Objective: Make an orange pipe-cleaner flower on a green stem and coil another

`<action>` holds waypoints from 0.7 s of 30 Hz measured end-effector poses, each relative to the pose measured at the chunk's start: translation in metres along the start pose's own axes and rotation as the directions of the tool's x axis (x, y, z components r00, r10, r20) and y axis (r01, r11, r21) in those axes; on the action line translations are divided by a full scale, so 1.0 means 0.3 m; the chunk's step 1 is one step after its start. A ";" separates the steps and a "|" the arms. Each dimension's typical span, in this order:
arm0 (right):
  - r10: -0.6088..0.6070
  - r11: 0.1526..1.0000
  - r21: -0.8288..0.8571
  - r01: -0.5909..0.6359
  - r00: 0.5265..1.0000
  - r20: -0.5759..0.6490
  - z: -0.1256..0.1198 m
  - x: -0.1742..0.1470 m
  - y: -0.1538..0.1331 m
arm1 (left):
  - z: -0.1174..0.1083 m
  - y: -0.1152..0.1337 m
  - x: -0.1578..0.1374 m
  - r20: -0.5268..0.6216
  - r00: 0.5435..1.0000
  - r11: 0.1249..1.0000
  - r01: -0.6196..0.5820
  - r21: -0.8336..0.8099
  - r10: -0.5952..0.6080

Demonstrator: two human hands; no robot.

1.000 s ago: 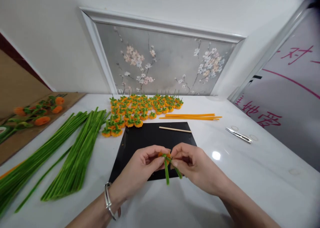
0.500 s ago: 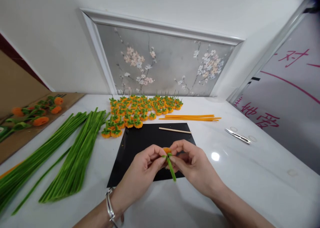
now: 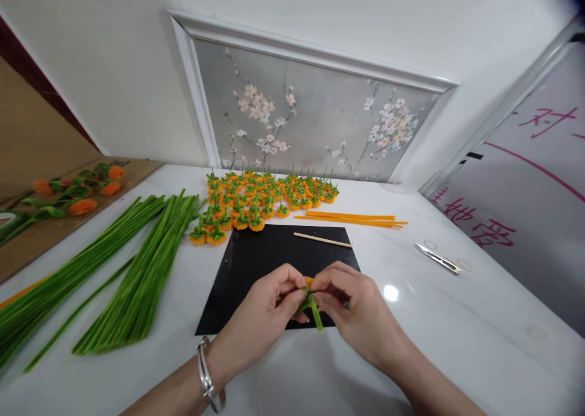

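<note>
Orange flower (image 3: 309, 281) sits between fingers (image 3: 290, 274); red handwriting (image 3: 495, 233) includes “对” and “爱”.

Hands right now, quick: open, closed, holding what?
Left hand: closed, pinching a small orange-and-green flower.
Right hand: closed, pinching the same flower from the other side.

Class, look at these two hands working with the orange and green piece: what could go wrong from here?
The left hand and right hand cover much of the small orange and green piece, so a loose fold might go unnoticed.

The wooden stick lies across the far part of the black mat and could be knocked aside.

The orange flower heads stand crowded by the mat's far-left corner; a careless reach might topple some.
</note>
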State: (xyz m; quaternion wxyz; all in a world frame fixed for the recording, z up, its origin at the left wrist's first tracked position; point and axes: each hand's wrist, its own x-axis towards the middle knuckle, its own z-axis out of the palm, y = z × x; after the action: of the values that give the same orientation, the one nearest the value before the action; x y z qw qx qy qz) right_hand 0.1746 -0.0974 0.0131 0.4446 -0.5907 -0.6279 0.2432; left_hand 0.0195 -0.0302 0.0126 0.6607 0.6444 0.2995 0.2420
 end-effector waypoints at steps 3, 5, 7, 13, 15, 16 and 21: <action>-0.034 0.997 -0.063 0.033 0.999 -0.022 0.001 0.000 0.000 | -0.002 0.002 0.002 0.007 1.000 1.000 0.028 0.015 -0.028; -0.020 0.996 -0.088 0.016 0.999 -0.046 0.004 -0.001 0.003 | -0.004 -0.003 0.001 -0.015 1.000 0.999 0.000 0.054 0.000; -0.011 0.994 -0.112 0.004 0.998 -0.059 0.007 -0.002 0.007 | -0.005 -0.011 -0.004 -0.037 0.998 0.992 -0.048 0.114 0.052; -0.055 0.986 -0.158 0.051 0.998 -0.024 0.014 -0.004 0.009 | -0.003 -0.022 -0.011 -0.041 0.996 0.975 -0.075 0.211 0.085; -0.082 0.980 -0.179 0.082 0.997 0.006 0.014 -0.006 0.008 | -0.004 -0.017 -0.006 -0.027 0.999 0.986 -0.038 0.163 0.043; -0.110 0.975 -0.193 0.113 0.994 0.026 0.014 -0.007 0.008 | -0.006 -0.014 -0.003 -0.015 1.000 0.992 -0.012 0.125 0.014; -0.416 0.799 -0.366 0.478 0.878 0.238 -0.006 -0.003 0.001 | -0.014 -0.007 0.008 0.059 0.995 0.997 0.075 0.014 -0.076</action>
State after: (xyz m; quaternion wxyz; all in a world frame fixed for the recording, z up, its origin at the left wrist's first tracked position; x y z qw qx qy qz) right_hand 0.1762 -0.0987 0.0136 0.3071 -0.4865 -0.8172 0.0349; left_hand 0.0179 -0.0257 0.0102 0.6740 0.6435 0.3055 0.1957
